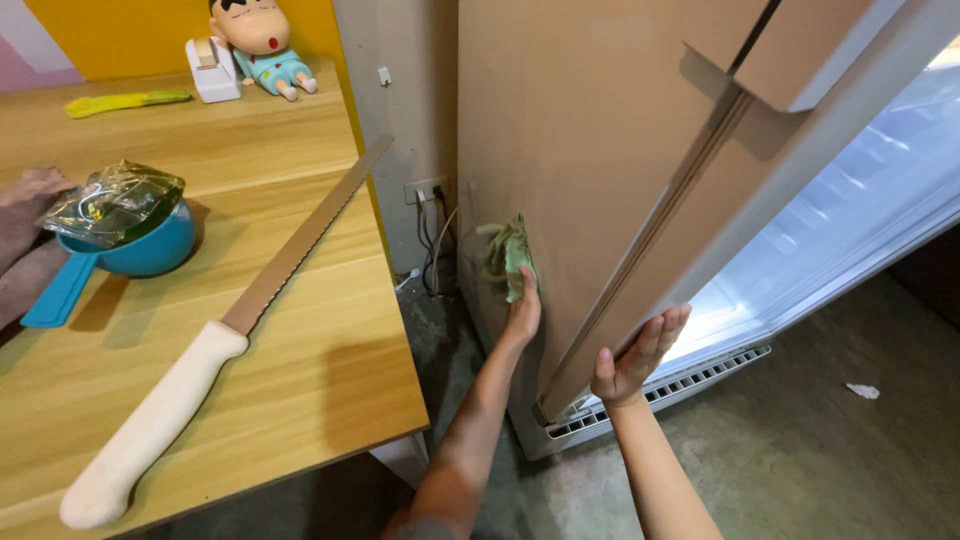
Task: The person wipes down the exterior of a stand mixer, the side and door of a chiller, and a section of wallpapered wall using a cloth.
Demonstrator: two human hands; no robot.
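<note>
A green cloth (510, 256) is pressed flat against the beige side of the fridge (580, 150), low down near the floor, pinned there under the fingers of the left hand (523, 310). The right hand (635, 358) rests open-palmed, fingers spread, on the lower edge of the fridge door (700, 230), which stands ajar and holds nothing. To the left, a wooden table (330, 370) carries a long bread knife (215, 340) and a blue pan (140, 245).

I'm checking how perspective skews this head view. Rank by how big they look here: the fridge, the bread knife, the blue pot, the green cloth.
1. fridge
2. bread knife, though nearness to the camera enlarges it
3. blue pot
4. green cloth, pressed against the fridge by the left hand
</note>
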